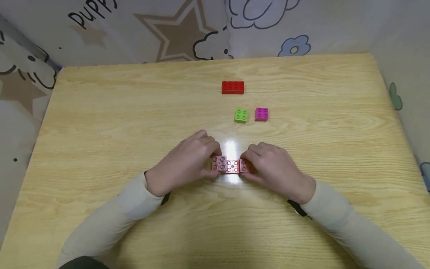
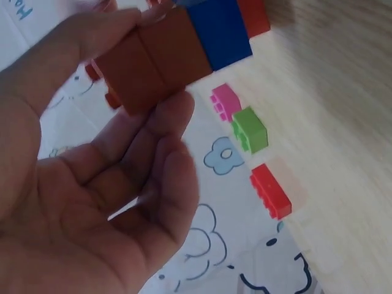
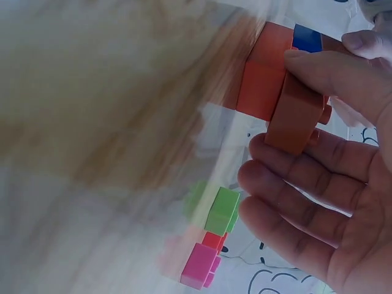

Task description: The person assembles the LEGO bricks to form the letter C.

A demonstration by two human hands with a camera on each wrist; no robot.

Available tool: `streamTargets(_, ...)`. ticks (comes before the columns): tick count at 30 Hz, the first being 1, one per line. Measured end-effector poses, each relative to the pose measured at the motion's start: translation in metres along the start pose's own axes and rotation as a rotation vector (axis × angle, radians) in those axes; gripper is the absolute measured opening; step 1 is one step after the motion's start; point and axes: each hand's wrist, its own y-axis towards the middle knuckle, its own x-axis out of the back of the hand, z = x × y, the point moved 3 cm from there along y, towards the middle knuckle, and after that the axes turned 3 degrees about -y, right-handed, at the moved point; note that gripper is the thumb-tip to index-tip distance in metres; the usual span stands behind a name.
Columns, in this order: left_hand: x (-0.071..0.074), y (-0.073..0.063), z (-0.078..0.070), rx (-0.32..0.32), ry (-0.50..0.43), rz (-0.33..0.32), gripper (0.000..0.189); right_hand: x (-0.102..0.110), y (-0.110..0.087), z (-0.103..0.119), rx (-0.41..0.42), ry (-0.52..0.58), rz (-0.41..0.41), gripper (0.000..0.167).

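My left hand (image 1: pixel 188 160) grips a brown stack (image 1: pixel 219 163) between thumb and fingers. In the left wrist view two brown bricks (image 2: pixel 174 55) sit on a blue brick (image 2: pixel 222 33), with red (image 2: pixel 254 17) below it. Opposite, my right hand (image 1: pixel 275 168) pinches a brown brick (image 3: pixel 296 113) at the right end of the red base (image 3: pixel 263 86). That brick looks seated on the base, though fingers partly cover it. Between the hands, bare red studs (image 1: pixel 232 166) show. The left stack stands taller than the right brick.
Beyond the hands, a green brick (image 1: pixel 240 116) and a magenta brick (image 1: pixel 261 114) lie on the wooden table (image 1: pixel 117 104). A longer red brick (image 1: pixel 233 87) lies farther back. Patterned walls (image 1: pixel 255 41) border the table's back and sides.
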Motion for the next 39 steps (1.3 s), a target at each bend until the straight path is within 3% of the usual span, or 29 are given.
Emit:
streamTargets(5, 0.007, 0.005, 0.011, 0.034, -0.155, 0.019, 0.038, -0.001, 0.001, 0.005, 0.03, -0.019, -0.016, 0.026)
streamTargets(10, 0.022, 0.034, 0.028, 0.106, -0.21, -0.03, 0.034, -0.001, 0.001, 0.005, 0.03, -0.033, -0.011, 0.026)
streamTargets(13, 0.024, 0.061, 0.038, 0.13, -0.173, -0.023, 0.037, -0.001, 0.001, 0.005, 0.024, -0.042, -0.006, 0.023)
streamTargets(17, 0.015, 0.094, 0.044, 0.145, -0.087, 0.029, 0.048, -0.002, 0.001, 0.004, 0.015, -0.049, 0.007, 0.022)
streamTargets(23, -0.002, 0.122, 0.047, 0.128, 0.062, 0.072, 0.056, -0.003, 0.001, 0.004, 0.015, -0.05, 0.021, 0.026)
streamTargets(27, -0.008, 0.129, 0.046, 0.131, 0.104, 0.08, 0.048, -0.002, 0.002, 0.003, 0.019, -0.057, 0.018, 0.025)
streamTargets(32, -0.013, 0.126, 0.04, 0.13, 0.12, 0.1, 0.037, -0.003, 0.002, 0.004, 0.02, -0.049, 0.019, 0.026)
streamTargets(39, 0.004, 0.104, 0.029, 0.125, -0.046, 0.025, 0.024, -0.003, 0.003, 0.003, 0.032, -0.063, 0.001, 0.023)
